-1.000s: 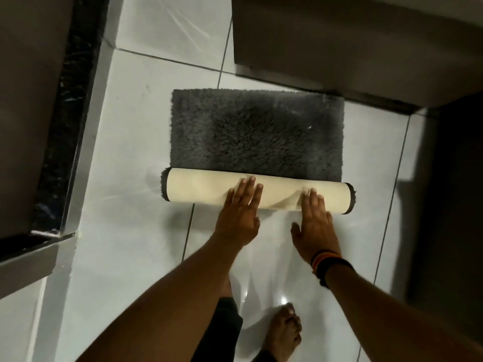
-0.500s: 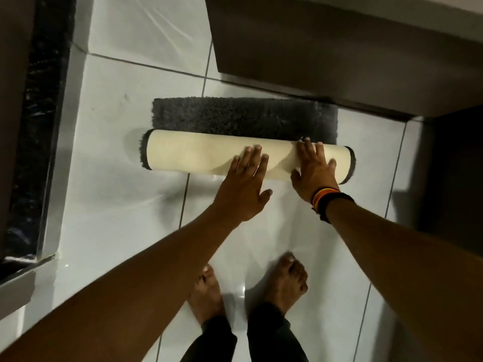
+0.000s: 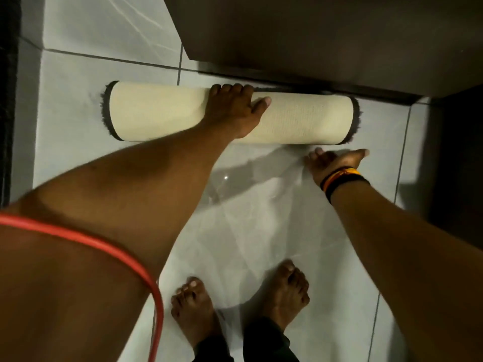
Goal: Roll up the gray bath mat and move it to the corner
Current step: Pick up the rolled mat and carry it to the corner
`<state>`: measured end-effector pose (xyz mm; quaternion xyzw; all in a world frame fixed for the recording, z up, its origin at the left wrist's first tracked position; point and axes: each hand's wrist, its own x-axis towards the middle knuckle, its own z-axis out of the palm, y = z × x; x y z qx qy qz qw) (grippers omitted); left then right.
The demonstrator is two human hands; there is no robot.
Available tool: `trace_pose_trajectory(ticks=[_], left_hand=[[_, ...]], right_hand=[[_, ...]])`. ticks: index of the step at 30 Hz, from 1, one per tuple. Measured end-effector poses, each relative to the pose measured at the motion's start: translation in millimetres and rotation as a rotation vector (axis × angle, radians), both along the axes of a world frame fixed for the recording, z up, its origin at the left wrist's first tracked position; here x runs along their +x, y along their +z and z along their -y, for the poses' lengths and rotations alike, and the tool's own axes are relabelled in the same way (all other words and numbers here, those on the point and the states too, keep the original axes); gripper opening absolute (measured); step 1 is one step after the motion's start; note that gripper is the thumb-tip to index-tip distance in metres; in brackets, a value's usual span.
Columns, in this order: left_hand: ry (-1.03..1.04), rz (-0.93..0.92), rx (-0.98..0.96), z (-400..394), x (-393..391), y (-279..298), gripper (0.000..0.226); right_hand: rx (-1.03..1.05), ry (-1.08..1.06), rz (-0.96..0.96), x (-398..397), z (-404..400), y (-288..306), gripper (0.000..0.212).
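Note:
The gray bath mat [image 3: 300, 118] lies fully rolled into a cream-backed tube on the white tiled floor, with gray pile showing at both ends. It rests against the base of a dark cabinet. My left hand [image 3: 232, 108] lies over the roll's middle, fingers curled over its far side. My right hand [image 3: 334, 160] hovers just in front of the roll's right part, fingers apart, holding nothing, with bands on the wrist.
A dark cabinet [image 3: 326, 40] stands right behind the roll. A dark wall edge [image 3: 10, 100] runs along the left. My bare feet [image 3: 240, 304] stand on the tiles [image 3: 78, 126] below the roll. A red cord [image 3: 104, 246] hangs near my left arm.
The roll has moved away from me over the last flat strip of mat and now lies against the cabinet base. My right hand has come off the roll.

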<state>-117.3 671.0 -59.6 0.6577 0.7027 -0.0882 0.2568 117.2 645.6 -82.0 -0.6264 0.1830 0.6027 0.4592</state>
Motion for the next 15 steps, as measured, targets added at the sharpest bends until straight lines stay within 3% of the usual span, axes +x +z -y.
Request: trace_pose_trajectory(ticks=[3,6,11,15], left_hand=[[0.007,0.021,0.005,-10,-4,1,0.07],[0.01,0.044,-0.005,-9,-7,7,0.07],[-0.032,0.043,-0.002,14,-21,28,0.071],[0.156,-0.01,0.022,61,-17,69,0.061]], right_hand=[[0.116,-0.081,-0.01,-8,-20,-3,0.1],[0.083,-0.143,-0.041,-10,-8,3,0.111],[0.065,-0.03,-0.085,-4,42,46,0.111],[0.049,0.009,-0.152,-15,82,101,0.107]])
